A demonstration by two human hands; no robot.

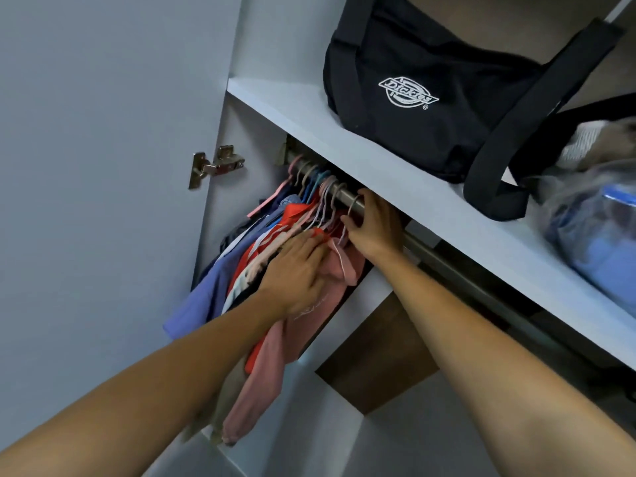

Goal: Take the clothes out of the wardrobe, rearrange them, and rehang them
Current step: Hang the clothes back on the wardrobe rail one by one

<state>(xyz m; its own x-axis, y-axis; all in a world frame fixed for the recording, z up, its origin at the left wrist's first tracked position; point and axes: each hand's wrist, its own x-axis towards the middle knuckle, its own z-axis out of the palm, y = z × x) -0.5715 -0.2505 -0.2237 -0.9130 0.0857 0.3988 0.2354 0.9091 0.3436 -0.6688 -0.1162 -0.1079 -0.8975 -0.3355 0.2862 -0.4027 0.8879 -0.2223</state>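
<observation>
Clothes [275, 256] hang bunched at the rail's left end, roughly 9 o'clock of frame centre, packed against the wardrobe side wall [237, 208]. Colours: blue, orange-red, pink, some white. Nearest the person is a pink garment [275, 346], its sleeve trailing down toward 6 o'clock.

Left hand [299, 270] lies flat w/ fingers straight on top of the pink garment's shoulder, pressing it, not gripping. Right hand [373, 225] is at the rail [347, 197], fingers curled round the hook of a hanger [351, 215]; thumb side touching the rail.

Room to move: rail sits tight under the shelf [344, 139], so little gap above the hooks. To the right of the right hand, toward 3 o'clock, the rail runs bare. Below the clothes is open space down to the wardrobe's lower panels. Open door [103, 166] w/ metal hinge [215, 165] borders the left side at 9 o'clock.

On the shelf, 1 o'clock: black bag [430, 98] w/ wide strap hanging over the shelf edge, white logo reading "Dickies". At 3 o'clock beside it, blurred plastic-wrapped bundle [592, 228], contents blue/white, can't tell what.
</observation>
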